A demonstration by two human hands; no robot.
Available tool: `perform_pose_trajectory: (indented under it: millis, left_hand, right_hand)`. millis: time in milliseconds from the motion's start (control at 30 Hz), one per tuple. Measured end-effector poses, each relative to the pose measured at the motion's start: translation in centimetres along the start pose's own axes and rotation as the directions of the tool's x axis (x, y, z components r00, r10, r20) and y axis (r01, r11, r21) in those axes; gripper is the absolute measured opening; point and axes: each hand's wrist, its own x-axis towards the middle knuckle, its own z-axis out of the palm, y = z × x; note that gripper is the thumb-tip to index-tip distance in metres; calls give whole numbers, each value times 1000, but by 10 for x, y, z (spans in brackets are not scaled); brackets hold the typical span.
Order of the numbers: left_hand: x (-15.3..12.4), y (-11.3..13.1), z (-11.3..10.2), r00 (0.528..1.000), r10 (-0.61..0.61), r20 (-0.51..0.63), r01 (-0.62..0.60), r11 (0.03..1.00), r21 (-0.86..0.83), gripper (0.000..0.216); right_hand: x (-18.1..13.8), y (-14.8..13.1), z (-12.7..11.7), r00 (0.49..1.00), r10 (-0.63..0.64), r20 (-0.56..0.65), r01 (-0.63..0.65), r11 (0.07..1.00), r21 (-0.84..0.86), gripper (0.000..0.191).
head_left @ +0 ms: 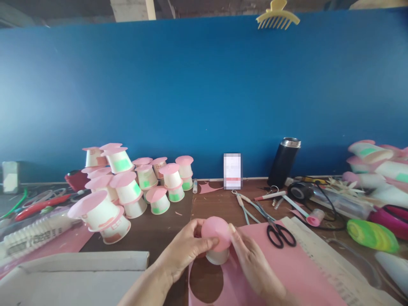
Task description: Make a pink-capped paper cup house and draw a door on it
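Low in the middle of the head view, a round pink paper disc (pixel 214 229) lies over the end of a white paper cup (pixel 218 257). My left hand (pixel 188 245) grips the disc and cup from the left, its thumb lying on the pink face. At the disc's right edge, the fingers of my right hand (pixel 250 257) close on the rim; the far fingertips of both hands are hidden. Beneath the hands lies a pink paper sheet (pixel 299 265) with a round hole cut in it.
Several stacked cups with pink discs (pixel 126 189) stand to the left, behind a pale cardboard box (pixel 79 280). Black-handled scissors (pixel 281 235), pliers (pixel 247 206) and a black flask (pixel 284 163) are on the right. A blue partition (pixel 204 93) stands behind.
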Motion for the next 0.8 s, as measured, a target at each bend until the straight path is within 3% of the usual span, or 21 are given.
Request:
perform_pose_trajectory:
  millis: [233,800]
  left_hand:
    - [-2,2,1,998,-18,57,21,998,-57,55]
    - [-1,-1,1,998,-37,55,40,997,-63,56]
  right_hand:
    - [3,-1,-4,997,73,-15,-74,997,-29,43]
    - [22,0,-5,985,155,-81,-163,981,-101,41]
